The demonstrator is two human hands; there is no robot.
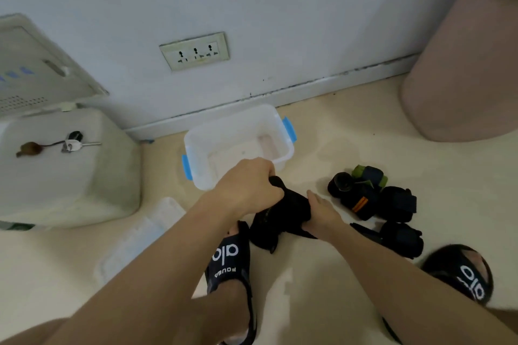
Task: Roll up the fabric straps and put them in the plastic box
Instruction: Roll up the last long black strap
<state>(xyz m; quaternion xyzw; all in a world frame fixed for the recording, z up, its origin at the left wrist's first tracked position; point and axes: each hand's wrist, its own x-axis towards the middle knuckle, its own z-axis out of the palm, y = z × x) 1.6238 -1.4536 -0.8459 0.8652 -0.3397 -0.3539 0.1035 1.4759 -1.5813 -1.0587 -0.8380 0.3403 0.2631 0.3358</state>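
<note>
Step in hand: rolling one black fabric strap [283, 213] above the floor, just in front of my feet. My left hand [246, 187] is clenched over the upper end of the strap, knuckles up, with the fabric emerging from under the fingers. My right hand [322, 214] grasps the lower side of the same strap, thumb extended along it; a loose tail hangs down toward my left sandal [228, 258]. The roll appears only partly formed, so I judge this step unfinished. The plastic box [238, 145] stands open just beyond my left hand, near the wall, and looks empty; its lid [140, 235] lies on the floor to the left. The remaining straps [372, 199] sit in a pile on the floor to the right, near my right hand; several look already bundled. Next move, as I judge it: wind the tail in tight, keep the roll compressed, then carry it forward over the box rim and release.
</note>
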